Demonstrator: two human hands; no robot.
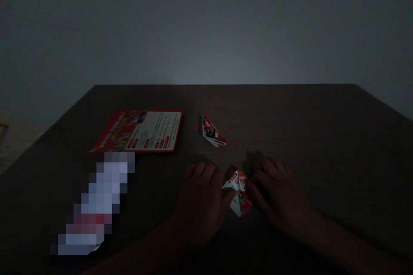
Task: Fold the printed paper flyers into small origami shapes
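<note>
A small folded paper piece (238, 202), white on its left and red with printed figures on its right, lies in front of me near the table's front. My left hand (201, 197) is closed at its left side, with the thumb across the white part. At the right edge, my right hand (277, 193) is closed with thumb and fingers against the red part. Farther back, a second folded paper piece (213, 132), red and printed with pointed ends, rests on the table apart from both hands.
A stack of red and white printed leaflets (158, 131) lies at the back left. In front of it is a phone-like lit screen (100, 200), blurred by pixels. The dark wooden table (290, 116) reaches back to a pale wall (245, 21).
</note>
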